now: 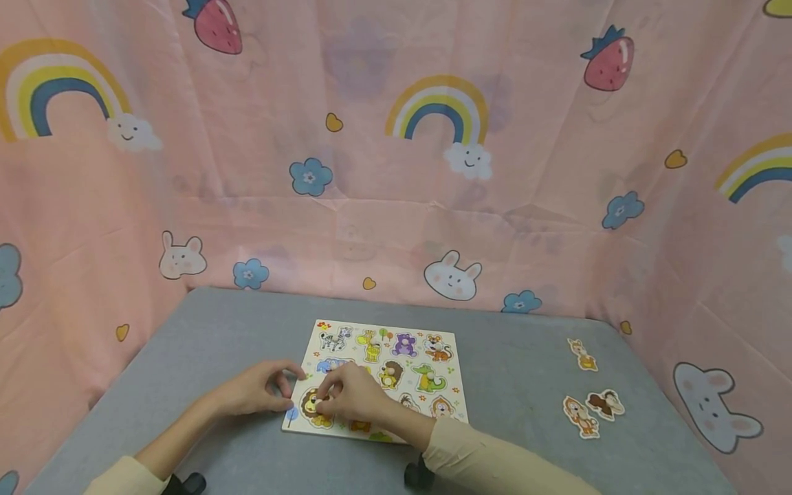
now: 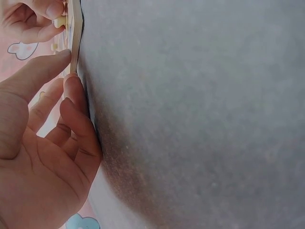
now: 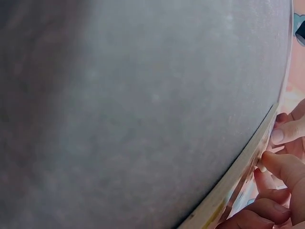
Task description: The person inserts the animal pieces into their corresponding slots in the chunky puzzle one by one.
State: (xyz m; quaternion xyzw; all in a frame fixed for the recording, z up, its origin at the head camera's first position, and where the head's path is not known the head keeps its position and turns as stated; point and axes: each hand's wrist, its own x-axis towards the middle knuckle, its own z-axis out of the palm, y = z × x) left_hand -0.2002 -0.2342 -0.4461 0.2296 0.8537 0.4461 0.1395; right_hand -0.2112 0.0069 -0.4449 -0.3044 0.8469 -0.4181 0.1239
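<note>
Puzzle work is well along, by the look of the board (image 1: 377, 371): a flat animal puzzle board lies on the grey desk (image 1: 513, 371), and most of its slots hold pieces, among them a zebra, a giraffe, a purple bear, a tiger, a hedgehog and a crocodile. Both hands meet at its near left corner. The right hand (image 1: 353, 395) has its fingers (image 1: 329, 393) curled down and pinching the small peg of the lion piece (image 1: 312, 404), which sits at or in its slot directly beneath them; whether it is fully seated cannot be told. The left hand (image 1: 260, 388) rests on the desk just left of the board's edge, its fingers (image 2: 71, 102) loosely bent and lying against that edge, thumb and forefinger close together but holding nothing that shows.

Judging from what lies loose, three pieces remain to go in: well off to the right of the right hand's fingers, apart from the board, a small pale animal (image 1: 583, 355) sits farther back, and a monkey (image 1: 579, 416) and a brown animal (image 1: 606, 403) lie side by side nearer the front. A few slots are hidden under the right hand, so the exact count of gaps cannot be read. A pink patterned cloth (image 1: 396, 172) hangs behind and to both sides of the desk.
</note>
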